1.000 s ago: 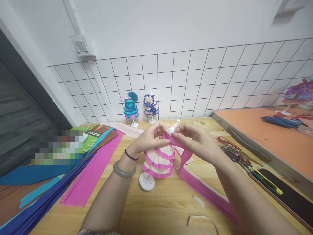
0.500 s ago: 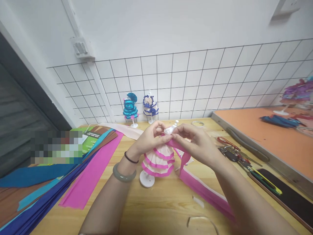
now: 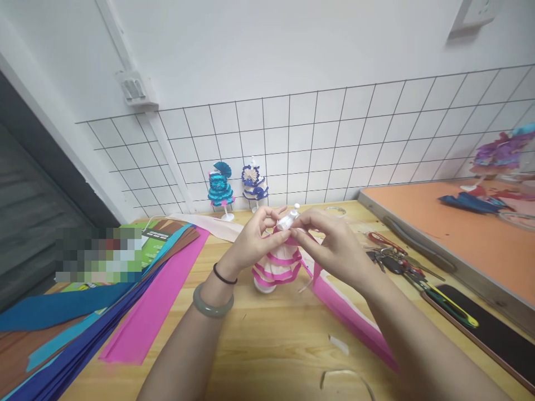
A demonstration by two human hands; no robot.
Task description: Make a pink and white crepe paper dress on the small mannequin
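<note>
A miniature white dress form [image 3: 286, 222] wears a tiered skirt [image 3: 279, 267] of cream crepe paper edged in pink. Its round white base [image 3: 264, 288] shows partly under the hem. My left hand [image 3: 259, 239] is closed at the waist of the form, thumb in front and fingers bent behind. On the other side, my right hand [image 3: 334, 245] pinches a pink crepe paper strip [image 3: 316, 273] against the waist between thumb and index finger. Both thumb tips nearly meet there. The exact contact under the fingers is hidden.
Two finished paper-dressed forms, one teal [image 3: 220, 189] and one cream and blue [image 3: 254, 184], stand by the wall. Crepe strips [image 3: 154, 301] lie left. A pink-and-cream strip [image 3: 355, 317], keys [image 3: 393, 263], a green-yellow cutter [image 3: 453, 306] and a phone [image 3: 485, 328] lie right, beside an orange-topped case [image 3: 418, 209].
The dress form has swung more upright, its base moving right and away from me under the skirt. Both hands stay closed at the waist. The camera view has shifted slightly.
</note>
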